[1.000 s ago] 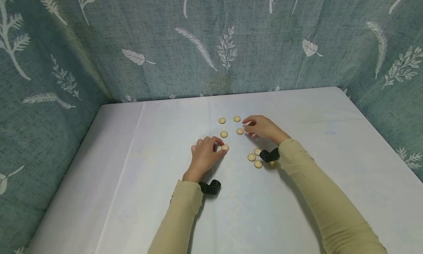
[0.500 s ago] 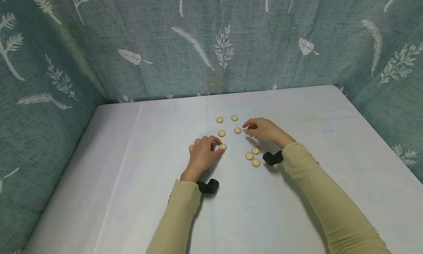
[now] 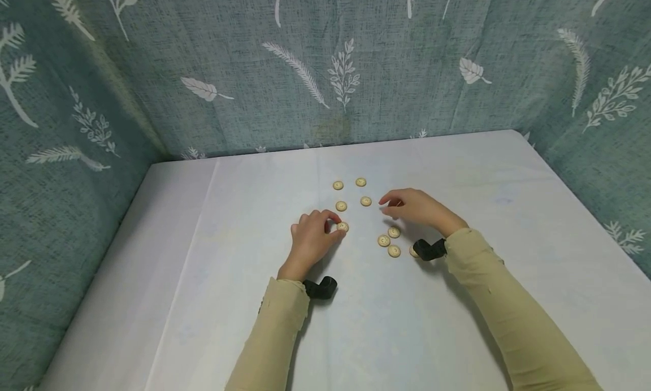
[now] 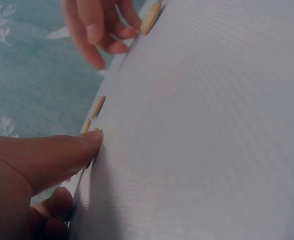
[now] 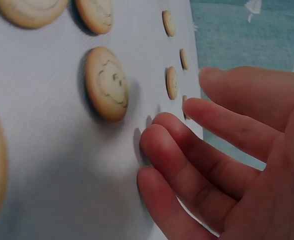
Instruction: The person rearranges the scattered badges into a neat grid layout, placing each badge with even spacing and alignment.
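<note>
My left hand (image 3: 312, 238) pinches the edge of a round cream wooden button (image 3: 343, 226) on the white table between thumb and index finger. In the left wrist view, the thumb (image 4: 62, 152) covers most of that button. My right hand (image 3: 419, 208), its fingers loosely bent, hovers over the table with nothing in it. Just left of its fingertips lies another button (image 3: 365, 201). Nearer the right wrist sit several loose buttons, among them one button (image 5: 107, 84) with a wavy ring and small marks in its middle. A further button (image 3: 414, 252) is partly hidden under the right wrist's black camera.
Beyond the hands lie a far-left button (image 3: 338, 185), a far-right button (image 3: 360, 182) and one button (image 3: 341, 206) just past the left fingertips. A white cloth covers the table (image 3: 244, 210). Green leaf-patterned curtains (image 3: 285, 120) stand along its back and sides.
My right hand has drawn back to the right and slightly toward me, away from the nearest button. My left hand keeps its pinch, and the buttons keep their arrangement.
</note>
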`<state>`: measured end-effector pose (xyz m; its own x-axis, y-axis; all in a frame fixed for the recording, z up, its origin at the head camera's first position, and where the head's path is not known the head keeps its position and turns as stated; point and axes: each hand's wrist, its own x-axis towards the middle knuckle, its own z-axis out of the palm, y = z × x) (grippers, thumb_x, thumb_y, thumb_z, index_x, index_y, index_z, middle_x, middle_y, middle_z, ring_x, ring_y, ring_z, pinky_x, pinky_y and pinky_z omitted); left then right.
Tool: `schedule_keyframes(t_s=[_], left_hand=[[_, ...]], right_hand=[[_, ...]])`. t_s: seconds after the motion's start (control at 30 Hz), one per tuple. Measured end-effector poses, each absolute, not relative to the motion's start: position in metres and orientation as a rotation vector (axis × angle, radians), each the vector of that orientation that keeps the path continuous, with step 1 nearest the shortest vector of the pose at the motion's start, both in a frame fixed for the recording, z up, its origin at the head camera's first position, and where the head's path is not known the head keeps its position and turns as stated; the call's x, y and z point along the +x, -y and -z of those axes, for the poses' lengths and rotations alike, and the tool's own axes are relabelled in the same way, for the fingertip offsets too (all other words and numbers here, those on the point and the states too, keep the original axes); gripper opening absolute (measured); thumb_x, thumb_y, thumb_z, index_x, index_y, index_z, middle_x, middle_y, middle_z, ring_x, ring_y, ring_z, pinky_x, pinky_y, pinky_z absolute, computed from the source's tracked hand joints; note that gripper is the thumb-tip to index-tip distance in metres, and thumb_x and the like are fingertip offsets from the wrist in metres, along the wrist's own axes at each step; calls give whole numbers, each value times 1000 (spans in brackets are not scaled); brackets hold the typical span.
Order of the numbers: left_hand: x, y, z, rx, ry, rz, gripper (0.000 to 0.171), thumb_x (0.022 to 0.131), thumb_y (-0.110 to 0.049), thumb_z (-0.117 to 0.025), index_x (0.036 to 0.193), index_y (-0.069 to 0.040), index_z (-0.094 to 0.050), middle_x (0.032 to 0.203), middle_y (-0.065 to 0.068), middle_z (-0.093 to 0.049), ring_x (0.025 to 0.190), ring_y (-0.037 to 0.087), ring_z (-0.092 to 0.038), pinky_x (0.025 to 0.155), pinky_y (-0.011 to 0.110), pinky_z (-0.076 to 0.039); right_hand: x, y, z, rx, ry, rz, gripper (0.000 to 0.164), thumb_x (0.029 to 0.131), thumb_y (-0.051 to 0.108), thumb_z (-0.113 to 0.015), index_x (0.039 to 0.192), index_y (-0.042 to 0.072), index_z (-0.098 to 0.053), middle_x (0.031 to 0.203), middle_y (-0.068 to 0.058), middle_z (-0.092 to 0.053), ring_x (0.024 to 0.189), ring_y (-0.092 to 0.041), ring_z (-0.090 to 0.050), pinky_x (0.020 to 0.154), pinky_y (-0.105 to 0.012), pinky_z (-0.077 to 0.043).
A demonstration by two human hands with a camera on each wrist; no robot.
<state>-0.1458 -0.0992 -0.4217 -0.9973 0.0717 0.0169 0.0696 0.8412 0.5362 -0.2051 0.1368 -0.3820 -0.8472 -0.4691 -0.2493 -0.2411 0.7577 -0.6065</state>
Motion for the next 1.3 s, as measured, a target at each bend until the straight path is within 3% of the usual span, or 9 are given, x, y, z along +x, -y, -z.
schedule_keyframes(t_s=[0.2, 0.57, 1.3], left_hand=[[-144, 98, 420, 124, -3006, -889, 24, 78, -37, -65, 95, -21, -59, 74, -2, -45, 74, 18, -38, 68, 37, -23], [-143, 95, 419, 116, -2992, -881, 24, 78, -37, -65, 95, -21, -59, 74, -2, -45, 74, 18, -37, 68, 37, -23], [-144, 97, 420, 99, -2994, -876, 25, 79, -37, -65, 96, -21, -59, 74, -2, -45, 75, 18, -38, 68, 37, -23]], right_hand=[[-198, -143, 384, -578, -2543, 795, 31, 89, 30, -53, 116, 14, -56, 91, -1, -60, 79, -16, -55, 76, -37, -39], [-187, -154, 385, -619, -2480, 820, 30, 89, 32, -53, 113, 15, -57, 83, 3, -61, 81, -14, -54, 77, -37, -39], [-185, -159, 387, -681, -2475, 880, 28, 86, 22, -58, 112, 12, -58, 91, 1, -61, 86, -15, -53, 78, -36, -39]])
